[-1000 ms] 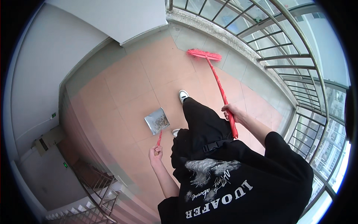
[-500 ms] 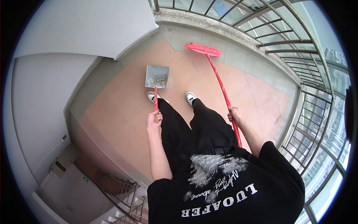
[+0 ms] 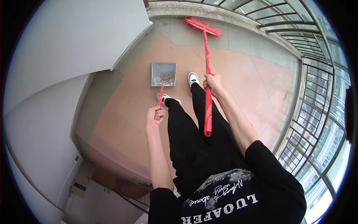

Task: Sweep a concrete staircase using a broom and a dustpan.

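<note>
Right grip (image 3: pixel 213 83) around a red, wide-headed broom (image 3: pixel 207 61)

White lettering (image 3: pixel 223 209) stands upside down on the black shirt (image 3: pixel 278 194): 1 row of bold capitals, with handwritten-style script beside it. A lit green sign (image 3: pixel 106 190) is too small to read.

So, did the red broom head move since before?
Yes. The broom head moved forward, nearer the low ledge; earlier there was a wider strip of floor between them.
</note>
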Demonstrator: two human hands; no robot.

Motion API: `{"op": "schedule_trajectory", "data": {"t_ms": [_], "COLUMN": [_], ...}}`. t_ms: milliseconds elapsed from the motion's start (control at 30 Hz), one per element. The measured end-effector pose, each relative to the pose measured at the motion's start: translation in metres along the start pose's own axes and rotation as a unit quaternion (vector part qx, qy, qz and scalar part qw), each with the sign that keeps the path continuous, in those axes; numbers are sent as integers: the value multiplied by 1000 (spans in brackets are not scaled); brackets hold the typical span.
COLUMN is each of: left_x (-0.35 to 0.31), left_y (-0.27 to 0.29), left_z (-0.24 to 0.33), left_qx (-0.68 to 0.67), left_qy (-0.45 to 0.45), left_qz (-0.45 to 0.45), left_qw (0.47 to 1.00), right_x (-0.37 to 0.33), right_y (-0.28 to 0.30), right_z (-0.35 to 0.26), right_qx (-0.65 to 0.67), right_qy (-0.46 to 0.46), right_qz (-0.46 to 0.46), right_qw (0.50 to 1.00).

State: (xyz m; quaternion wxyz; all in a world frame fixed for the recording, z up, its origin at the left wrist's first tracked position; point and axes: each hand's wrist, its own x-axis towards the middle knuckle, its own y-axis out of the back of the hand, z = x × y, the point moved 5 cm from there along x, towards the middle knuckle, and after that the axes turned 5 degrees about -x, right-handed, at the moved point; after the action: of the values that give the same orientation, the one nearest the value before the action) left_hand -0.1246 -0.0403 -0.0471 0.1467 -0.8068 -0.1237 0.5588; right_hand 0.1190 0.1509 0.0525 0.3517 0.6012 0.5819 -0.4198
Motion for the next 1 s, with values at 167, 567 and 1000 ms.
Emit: {"op": "schedule_trajectory", "data": {"t_ms": [167,567,1000], "left_x": [-28,-61,-22], "left_y": [0,-45,-54], "left_z": [-4,1,-10], "left_qx": [24,68,50], "left_qy": [9,11,-10], "left_qz": [7,28,23], "left_qw": [1000,997,998], "right_x": [-15,-86,-2], "right_y": [-121,-84,-218], "right_z": [18,-26,-117], "right_qx": [-113,-91,-622], "right_qy": [96,70,133], "right_qz": [65,28,110], "right_qw": [987,993,763]}}
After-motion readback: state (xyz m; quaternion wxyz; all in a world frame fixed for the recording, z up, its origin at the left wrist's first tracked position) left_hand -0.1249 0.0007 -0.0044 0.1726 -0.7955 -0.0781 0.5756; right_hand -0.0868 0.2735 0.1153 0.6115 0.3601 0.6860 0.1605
